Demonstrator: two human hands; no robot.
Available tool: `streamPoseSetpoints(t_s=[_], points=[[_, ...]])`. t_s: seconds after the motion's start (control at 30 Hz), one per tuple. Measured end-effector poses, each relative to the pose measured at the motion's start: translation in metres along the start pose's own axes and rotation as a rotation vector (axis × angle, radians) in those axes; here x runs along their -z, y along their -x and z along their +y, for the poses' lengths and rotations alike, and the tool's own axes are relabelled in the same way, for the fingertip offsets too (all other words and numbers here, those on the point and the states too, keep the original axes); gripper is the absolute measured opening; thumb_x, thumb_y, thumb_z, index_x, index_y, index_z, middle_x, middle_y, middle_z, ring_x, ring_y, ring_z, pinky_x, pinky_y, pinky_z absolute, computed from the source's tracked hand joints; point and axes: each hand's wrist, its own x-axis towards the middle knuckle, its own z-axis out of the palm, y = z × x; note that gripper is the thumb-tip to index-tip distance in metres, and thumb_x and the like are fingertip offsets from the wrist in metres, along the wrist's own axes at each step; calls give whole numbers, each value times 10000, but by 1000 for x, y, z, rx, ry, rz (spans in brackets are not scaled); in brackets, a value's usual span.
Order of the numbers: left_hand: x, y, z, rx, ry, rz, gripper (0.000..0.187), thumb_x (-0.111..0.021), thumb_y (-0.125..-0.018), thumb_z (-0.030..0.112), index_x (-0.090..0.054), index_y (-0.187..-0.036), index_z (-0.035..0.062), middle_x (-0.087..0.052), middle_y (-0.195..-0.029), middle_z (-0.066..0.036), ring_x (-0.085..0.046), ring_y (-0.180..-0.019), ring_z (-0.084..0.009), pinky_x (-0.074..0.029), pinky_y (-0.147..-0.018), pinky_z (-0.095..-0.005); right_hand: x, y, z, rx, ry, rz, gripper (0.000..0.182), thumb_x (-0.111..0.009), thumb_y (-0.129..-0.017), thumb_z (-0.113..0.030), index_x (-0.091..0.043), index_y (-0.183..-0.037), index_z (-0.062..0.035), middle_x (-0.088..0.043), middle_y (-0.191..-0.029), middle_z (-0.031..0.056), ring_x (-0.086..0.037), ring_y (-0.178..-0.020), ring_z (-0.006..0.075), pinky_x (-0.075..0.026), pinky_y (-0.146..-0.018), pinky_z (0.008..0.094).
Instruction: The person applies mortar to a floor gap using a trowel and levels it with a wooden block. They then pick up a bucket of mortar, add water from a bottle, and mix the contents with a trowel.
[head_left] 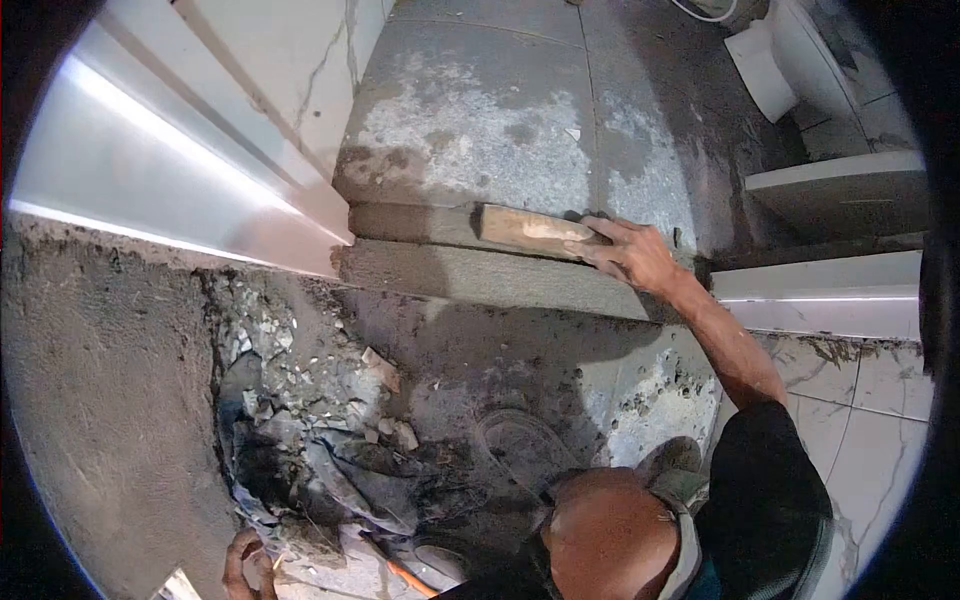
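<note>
My right hand grips the end of a flat wooden block, with the fingers over its right part. The block lies along a strip of grey mortar that spans the doorway as a low step. At the lower left, my left hand is partly cut off by the frame's dark edge. Its fingers are bent and apart, with nothing visible between them, close to rubble and a crumpled dark sack.
A white door frame stands at the left. Beyond the step are wet floor tiles and a white toilet. Broken tile pieces and an orange-handled tool lie nearby. Rounded bare skin shows at the bottom.
</note>
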Motion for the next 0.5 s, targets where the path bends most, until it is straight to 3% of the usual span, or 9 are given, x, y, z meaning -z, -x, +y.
streamPoseSetpoints(t_s=[0.03, 0.1, 0.13, 0.2, 0.3, 0.43, 0.5], points=[[0, -1, -3, -4, -2, 0, 273, -529, -869, 92, -529, -1129, 10, -576, -1089, -155, -564, -979, -276, -446, -841, -329, 3, 6, 1, -3, 1, 2, 322, -639, -736, -174, -653, -1041, -277, -540, -1200, 86, -605, -931, 278, -553, -682, 352], [0, -3, -9, -246, -152, 33, 274, -519, -871, 114, -532, -1124, 10, -571, -1107, -160, -555, -1005, -283, -431, -870, -328, 11, 13, 1, 8, -67, 68, 328, -645, -740, -196, -646, -1057, -282, -544, -1199, 78, -609, -913, 278, -549, -694, 355], [0, -3, -6, -248, -155, 33, 274, -519, -871, 114, -532, -1124, 10, -571, -1107, -160, -555, -1005, -283, -431, -870, -328, 8, 12, 2, 5, -69, 70, 328, -645, -740, -196, -646, -1057, -282, -544, -1199, 78, -609, -913, 278, -549, -694, 355], [0, -4, 5, -175, -83, 34, 282, -511, -875, 138, -535, -1127, 15, -573, -1114, -161, -551, -1019, -293, -418, -889, -329, -2, 6, 1, 88, -49, 141, 552, -669, -671, -135, -558, -1143, -398, -521, -1208, 42, -589, -930, 230, -564, -619, 309], [2, -3, 19, -113, -118, 21, 278, -505, -877, 144, -540, -1126, 23, -581, -1107, -159, -550, -1025, -299, -417, -891, -329, -10, -18, -10, 159, -96, 134, 615, -668, -681, -130, -505, -1196, -424, -510, -1221, 47, -587, -930, 228, -568, -616, 290], [-1, -4, 7, -181, -151, 62, 280, -498, -883, 160, -547, -1128, 34, -591, -1097, -146, -549, -1035, -289, -414, -891, -331, -14, -61, -40, 156, -114, 120, 502, -653, -711, -132, -565, -1137, -382, -512, -1229, 76, -584, -955, 229, -563, -613, 294], [0, -2, 11, -145, -127, 34, 282, -494, -889, 165, -546, -1129, 27, -591, -1101, -141, -547, -1037, -281, -409, -894, -325, -20, -85, -53, 194, -107, 180, 368, -628, -730, -133, -626, -1055, -306, -521, -1214, 101, -586, -962, 256, -556, -590, 311]])
